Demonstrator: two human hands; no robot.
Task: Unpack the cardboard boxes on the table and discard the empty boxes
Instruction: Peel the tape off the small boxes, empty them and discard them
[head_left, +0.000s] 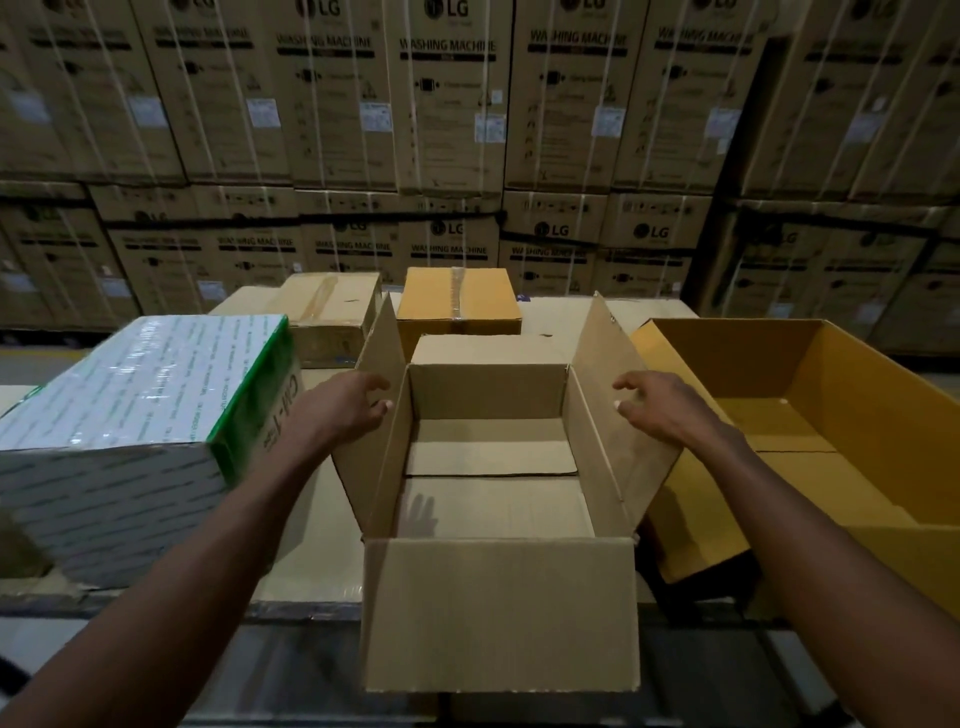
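Observation:
An open brown cardboard box (493, 499) stands at the table's near edge with all flaps spread and nothing visible inside. My left hand (345, 410) lies against the outside of its left flap, fingers loosely bent. My right hand (660, 410) rests on the right flap, fingers relaxed. A white and green wrapped package (130, 415) sits on the table to the left of the box.
A wide yellow open box (810, 441) sits to the right, overlapped by the brown box's right flap. Two taped closed boxes, one brown (332, 312) and one yellow (457, 299), stand at the table's far side. Stacked washing machine cartons (467, 130) fill the background.

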